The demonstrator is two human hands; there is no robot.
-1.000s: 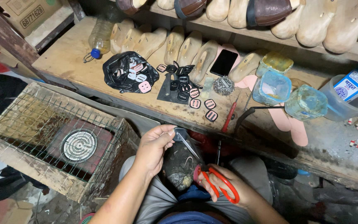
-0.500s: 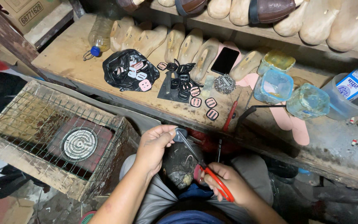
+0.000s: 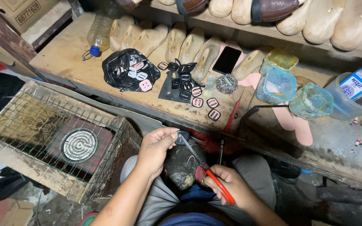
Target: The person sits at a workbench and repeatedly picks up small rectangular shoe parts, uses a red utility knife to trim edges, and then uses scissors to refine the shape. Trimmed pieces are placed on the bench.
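My left hand [image 3: 155, 147] pinches a small dark piece [image 3: 184, 136] above my lap. Red-handled scissors [image 3: 214, 184] are gripped in my right hand [image 3: 227, 184], with their blades [image 3: 191, 151] reaching up to that piece. Under both hands a dark lump of worn material [image 3: 181, 169] rests on my knees. On the wooden bench [image 3: 63, 58] beyond lie several square buckles [image 3: 197, 102] on and around a dark card [image 3: 170, 88], and a black plastic bag [image 3: 126, 67] holding pale buckles.
A row of wooden shoe lasts [image 3: 181, 42] lines the back of the bench, with a phone [image 3: 227, 59], a plastic bottle [image 3: 99, 33] and plastic tubs [image 3: 277, 86]. A red-handled tool [image 3: 231, 117] lies at the bench edge. A wire-covered wooden box with a round heater coil [image 3: 79, 144] stands left.
My right hand has turned the scissors so the blades now point up to the piece in my left hand. My left hand has stayed in place.
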